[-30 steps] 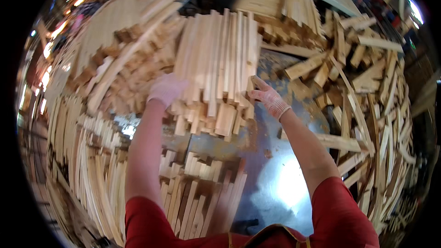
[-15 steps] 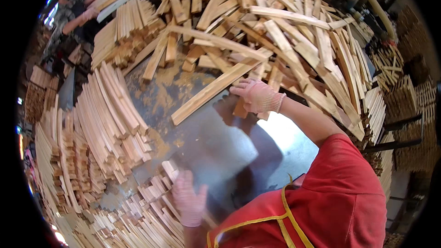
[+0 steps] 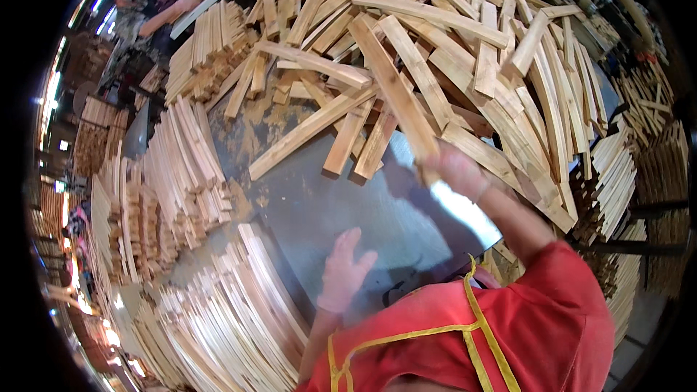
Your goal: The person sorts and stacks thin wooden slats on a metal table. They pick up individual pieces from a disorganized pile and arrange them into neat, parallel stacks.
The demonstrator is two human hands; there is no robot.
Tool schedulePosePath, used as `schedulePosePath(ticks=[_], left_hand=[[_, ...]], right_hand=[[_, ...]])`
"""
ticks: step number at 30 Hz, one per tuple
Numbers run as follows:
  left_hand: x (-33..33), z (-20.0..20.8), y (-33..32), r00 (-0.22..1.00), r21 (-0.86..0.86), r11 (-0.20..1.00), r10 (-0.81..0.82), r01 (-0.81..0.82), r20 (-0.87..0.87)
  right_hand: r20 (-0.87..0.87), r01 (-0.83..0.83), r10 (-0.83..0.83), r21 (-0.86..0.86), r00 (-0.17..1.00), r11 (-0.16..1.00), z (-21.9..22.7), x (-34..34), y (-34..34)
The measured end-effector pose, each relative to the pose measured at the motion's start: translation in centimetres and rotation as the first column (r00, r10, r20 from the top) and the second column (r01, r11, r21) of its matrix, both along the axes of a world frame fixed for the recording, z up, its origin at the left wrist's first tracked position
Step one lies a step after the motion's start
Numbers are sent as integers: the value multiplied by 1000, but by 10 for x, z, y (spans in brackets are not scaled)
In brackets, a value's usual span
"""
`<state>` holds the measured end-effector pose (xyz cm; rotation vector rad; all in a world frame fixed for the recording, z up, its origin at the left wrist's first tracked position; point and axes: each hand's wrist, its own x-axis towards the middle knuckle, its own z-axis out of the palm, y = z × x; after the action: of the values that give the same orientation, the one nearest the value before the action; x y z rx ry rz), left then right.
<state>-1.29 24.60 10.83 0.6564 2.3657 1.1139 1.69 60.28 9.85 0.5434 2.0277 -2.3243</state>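
Note:
My right hand (image 3: 456,170), in a pale glove and blurred by motion, is closed round the near end of a wooden slat (image 3: 398,91). The slat slants up and left over a heap of loose slats (image 3: 435,65). Lower down, my left hand (image 3: 345,270) is gloved too and holds nothing, its thumb and fingers apart. It hovers above the grey metal tabletop (image 3: 305,210), just right of a row of pale thin slats (image 3: 225,312). Another slat (image 3: 308,134) lies slantwise from the heap onto the tabletop.
Stacked slats (image 3: 178,167) stand at the left of the table, with another bundle (image 3: 207,47) beyond. Sawdust (image 3: 265,131) lies on the tabletop. At far left another person's arm (image 3: 165,16) reaches toward boards. More stacks (image 3: 613,174) stand at the right.
My right hand has taken hold of a slat at the heap's edge and moved slightly right and nearer. My left hand has moved right and up, away from the near row.

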Motion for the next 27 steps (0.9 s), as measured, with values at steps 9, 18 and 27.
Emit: schedulePosePath(ticks=[9,18,27], left_hand=[[-2,-22,14,789,144,845,403,-516,463],[73,-91,-206,715,-588,527,55,-614,-697],[85,-30,-209,876,-144,868,452,-476,-169]], right_hand=[[154,-380,375,2,914,925,-54,34,-110],[53,363,-387,-477,921,800,-128,-144,-15],[-38,-169,234,-801,972,574,-80,64,-256]])
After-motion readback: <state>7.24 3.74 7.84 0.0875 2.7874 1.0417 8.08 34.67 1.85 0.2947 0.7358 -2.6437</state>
